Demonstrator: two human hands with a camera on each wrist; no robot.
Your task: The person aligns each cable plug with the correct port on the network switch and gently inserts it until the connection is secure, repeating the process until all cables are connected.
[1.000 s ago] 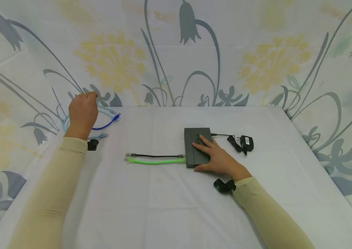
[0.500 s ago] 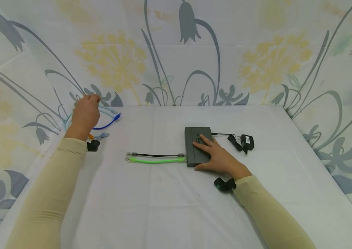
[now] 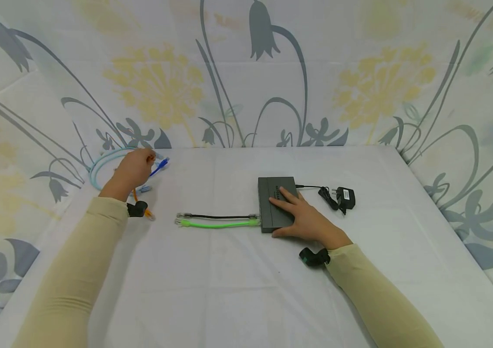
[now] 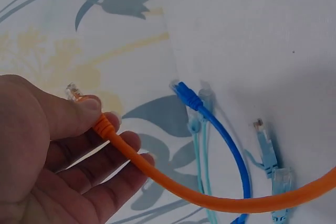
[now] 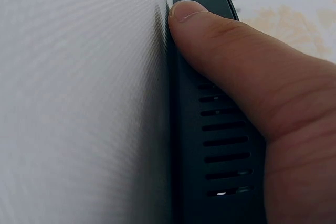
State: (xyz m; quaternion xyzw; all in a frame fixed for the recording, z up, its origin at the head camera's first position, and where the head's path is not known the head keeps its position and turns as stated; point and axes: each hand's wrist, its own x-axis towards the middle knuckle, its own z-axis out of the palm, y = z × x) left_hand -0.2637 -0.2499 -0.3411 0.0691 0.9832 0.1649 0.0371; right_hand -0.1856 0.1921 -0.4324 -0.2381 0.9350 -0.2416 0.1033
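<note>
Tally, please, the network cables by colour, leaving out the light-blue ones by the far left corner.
Orange cable: 1
Dark-blue cable: 1
Black cable: 1
Green cable: 1
Total: 4

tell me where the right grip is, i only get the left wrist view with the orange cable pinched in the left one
Observer: The right grip rests on a dark gray box, fingers spread.
Operator: anything running off that box
Observer: Yes, in the head view a black cable and a green cable stretch side by side from its left edge.
</note>
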